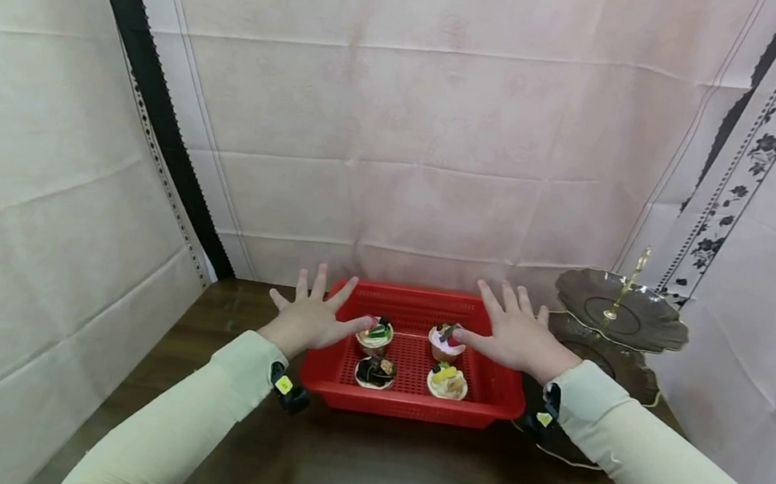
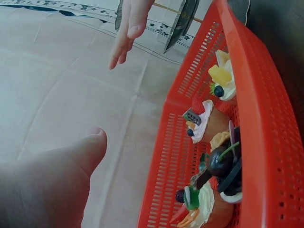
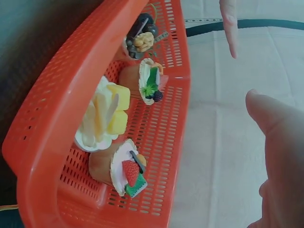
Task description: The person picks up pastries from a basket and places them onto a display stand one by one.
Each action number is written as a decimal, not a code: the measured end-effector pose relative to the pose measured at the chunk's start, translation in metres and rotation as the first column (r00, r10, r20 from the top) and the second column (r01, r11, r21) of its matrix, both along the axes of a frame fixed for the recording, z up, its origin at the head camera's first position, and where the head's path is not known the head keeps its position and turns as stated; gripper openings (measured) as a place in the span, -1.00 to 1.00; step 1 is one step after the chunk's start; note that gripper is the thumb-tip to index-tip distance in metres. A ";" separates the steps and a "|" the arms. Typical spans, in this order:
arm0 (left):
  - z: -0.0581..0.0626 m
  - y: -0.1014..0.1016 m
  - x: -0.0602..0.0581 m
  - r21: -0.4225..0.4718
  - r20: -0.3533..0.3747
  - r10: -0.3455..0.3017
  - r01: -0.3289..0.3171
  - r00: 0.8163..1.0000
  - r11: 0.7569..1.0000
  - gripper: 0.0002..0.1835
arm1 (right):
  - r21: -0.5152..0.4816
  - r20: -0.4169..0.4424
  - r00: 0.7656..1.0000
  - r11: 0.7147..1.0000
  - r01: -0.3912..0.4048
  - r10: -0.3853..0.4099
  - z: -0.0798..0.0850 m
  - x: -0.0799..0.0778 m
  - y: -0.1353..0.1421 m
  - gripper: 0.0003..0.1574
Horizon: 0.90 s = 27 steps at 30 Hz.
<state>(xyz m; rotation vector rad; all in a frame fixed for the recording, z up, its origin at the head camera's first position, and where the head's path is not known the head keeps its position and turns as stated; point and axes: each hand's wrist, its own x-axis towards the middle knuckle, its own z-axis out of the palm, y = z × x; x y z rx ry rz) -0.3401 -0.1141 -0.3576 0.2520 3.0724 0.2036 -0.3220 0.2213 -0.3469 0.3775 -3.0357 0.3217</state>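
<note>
A red perforated plastic basket (image 1: 404, 409) sits on the table with several decorated cupcakes inside. At the back left is a cupcake with green and red toppings (image 1: 375, 337); in front of it stands a dark-topped cupcake (image 2: 227, 166) with a cherry. A pink-cream cupcake with a strawberry (image 3: 124, 166) is at the back right, and a yellow-fruit cupcake (image 3: 102, 114) at the front right. My left hand (image 1: 309, 321) is held over the basket's left side, fingers spread, holding nothing. Over the right side, my right hand (image 1: 520, 337) mirrors it, fingers spread and holding nothing.
A tiered stand of dark scalloped plates (image 1: 581, 294) with a gold handle (image 1: 625, 287) stands right of the basket, partly behind my right arm. White cloth walls (image 1: 437, 135) enclose the back and sides. The dark wooden table (image 1: 360, 465) extends in front.
</note>
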 end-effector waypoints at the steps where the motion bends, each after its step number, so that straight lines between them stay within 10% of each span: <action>1: -0.001 0.000 0.001 0.002 -0.002 -0.001 0.001 1.000 1.000 0.03 | -0.005 -0.003 1.000 1.000 0.000 0.000 -0.001 -0.002 -0.001 0.36; 14: -0.015 0.003 0.021 0.064 -0.125 -0.049 0.058 0.991 0.996 -0.01 | -0.104 -0.035 0.999 0.995 0.008 -0.012 -0.008 -0.025 -0.010 0.40; 27: -0.047 0.018 0.059 0.129 -0.391 -0.086 0.147 0.916 0.981 -0.19 | -0.252 -0.022 0.998 0.966 0.053 -0.061 -0.017 -0.041 -0.021 0.36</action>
